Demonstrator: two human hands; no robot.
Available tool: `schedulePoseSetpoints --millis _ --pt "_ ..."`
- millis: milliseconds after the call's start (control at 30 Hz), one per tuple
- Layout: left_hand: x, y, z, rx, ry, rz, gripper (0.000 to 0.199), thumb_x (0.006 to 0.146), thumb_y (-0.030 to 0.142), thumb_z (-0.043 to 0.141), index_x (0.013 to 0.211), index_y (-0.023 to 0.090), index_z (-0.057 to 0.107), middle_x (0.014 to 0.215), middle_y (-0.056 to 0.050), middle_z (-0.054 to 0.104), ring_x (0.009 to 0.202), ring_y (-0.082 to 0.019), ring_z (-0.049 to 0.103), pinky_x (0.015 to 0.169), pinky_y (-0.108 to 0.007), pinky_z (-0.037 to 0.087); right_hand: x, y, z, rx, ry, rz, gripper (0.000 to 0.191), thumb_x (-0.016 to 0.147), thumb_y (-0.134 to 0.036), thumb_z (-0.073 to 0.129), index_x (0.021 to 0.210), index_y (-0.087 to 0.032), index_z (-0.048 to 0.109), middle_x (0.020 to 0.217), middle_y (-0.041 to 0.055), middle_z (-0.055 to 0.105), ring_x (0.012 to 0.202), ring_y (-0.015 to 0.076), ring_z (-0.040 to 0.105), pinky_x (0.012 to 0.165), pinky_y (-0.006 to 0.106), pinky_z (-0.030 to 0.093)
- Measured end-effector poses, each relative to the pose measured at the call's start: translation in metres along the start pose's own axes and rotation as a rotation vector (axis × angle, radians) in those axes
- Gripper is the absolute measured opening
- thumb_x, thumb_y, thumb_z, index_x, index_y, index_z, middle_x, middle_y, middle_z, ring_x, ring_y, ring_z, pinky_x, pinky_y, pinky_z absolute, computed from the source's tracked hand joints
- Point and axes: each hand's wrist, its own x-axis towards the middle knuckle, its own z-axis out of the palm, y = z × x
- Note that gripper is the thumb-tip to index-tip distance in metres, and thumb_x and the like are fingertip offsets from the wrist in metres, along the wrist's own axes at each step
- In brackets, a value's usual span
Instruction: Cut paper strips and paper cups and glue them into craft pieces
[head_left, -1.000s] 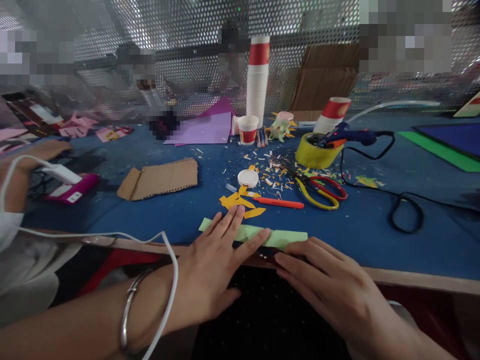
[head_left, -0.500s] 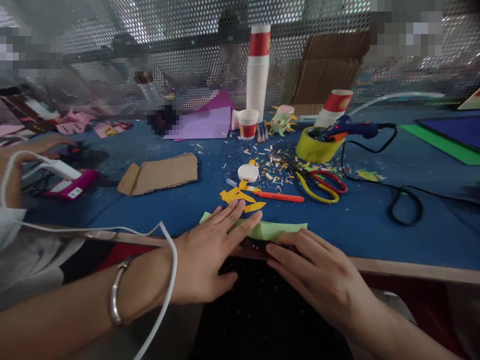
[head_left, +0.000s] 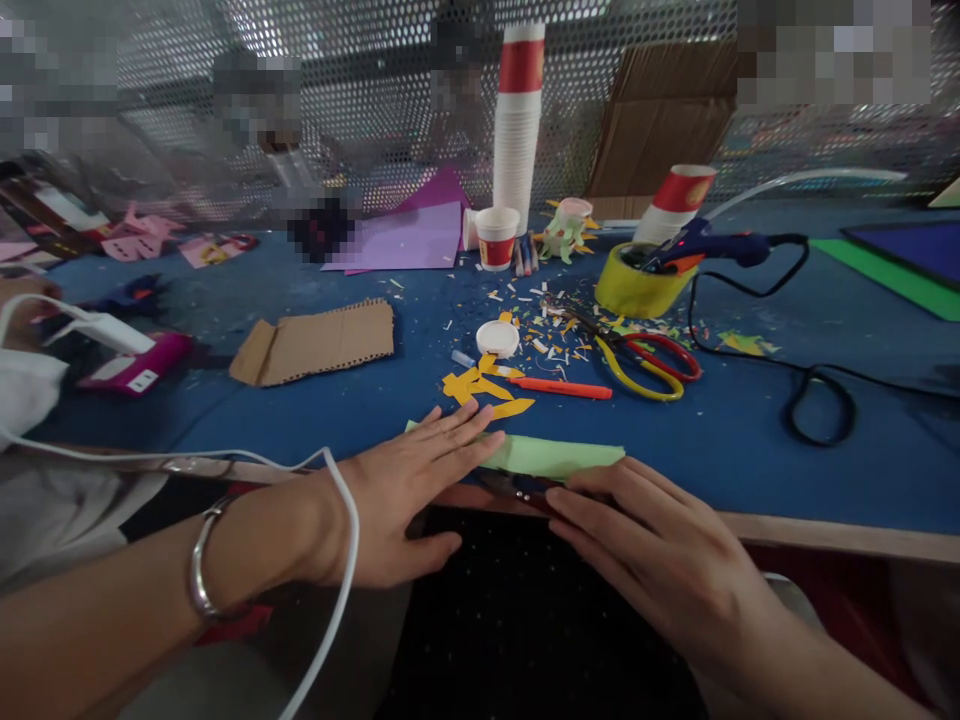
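Note:
A pale green paper strip (head_left: 555,457) lies flat along the table's front edge. My left hand (head_left: 416,478) rests on its left part, fingers stretched and spread, covering some of it. My right hand (head_left: 645,540) is closed at the strip's right end, fingers round a dark knife-like tool (head_left: 525,494) with small shiny rivets, which lies along the strip's near side; its far end is hard to make out. Just beyond my left fingertips are yellow paper pieces (head_left: 480,383) and an orange pen (head_left: 562,388).
Scissors (head_left: 649,368), a white lid (head_left: 497,339) and paper scraps lie beyond. Further back stand a cup stack (head_left: 517,130) and a glue gun (head_left: 720,247) on yellow tape (head_left: 637,290). Cardboard (head_left: 322,342) lies left. A white cable (head_left: 343,590) crosses my left forearm. Another person's hand (head_left: 22,305) shows far left.
My left hand has slid slightly left and my right hand slightly right, showing more of the strip and the dark tool. The other person's hand has drawn back left.

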Motion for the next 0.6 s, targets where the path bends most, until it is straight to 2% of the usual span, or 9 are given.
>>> schedulePoseSetpoints --millis 167,400,600 --pt "0.001 0.002 0.002 0.056 -0.055 0.001 0.097 0.080 0.030 0.058 0.159 0.021 0.003 0.168 -0.007 0.001 0.154 -0.028 0.001 0.124 -0.051 0.007 0.002 -0.001 -0.003 -0.036 0.009 -0.038 0.020 0.096 -0.004 0.051 0.105 -0.011 0.067 0.092 0.0072 0.069 0.083 0.0159 0.063 0.079 0.031 0.057" --pt "-0.002 0.003 0.005 0.074 -0.032 -0.022 0.100 0.080 0.031 0.059 0.159 0.020 -0.001 0.168 -0.007 -0.001 0.154 -0.026 0.001 0.125 -0.048 0.006 -0.008 0.005 -0.011 -0.047 -0.039 0.027 0.019 0.097 -0.009 0.053 0.110 -0.014 0.066 0.098 0.0069 0.068 0.082 0.0153 0.061 0.074 0.029 0.055" --pt "-0.001 0.003 0.003 0.092 -0.065 -0.034 0.101 0.078 0.031 0.059 0.159 0.018 -0.001 0.168 -0.007 -0.003 0.154 -0.024 -0.001 0.125 -0.045 0.004 -0.009 0.007 -0.013 -0.049 -0.053 0.008 0.021 0.099 -0.008 0.049 0.111 -0.016 0.064 0.098 0.0053 0.070 0.082 0.0155 0.063 0.074 0.030 0.055"
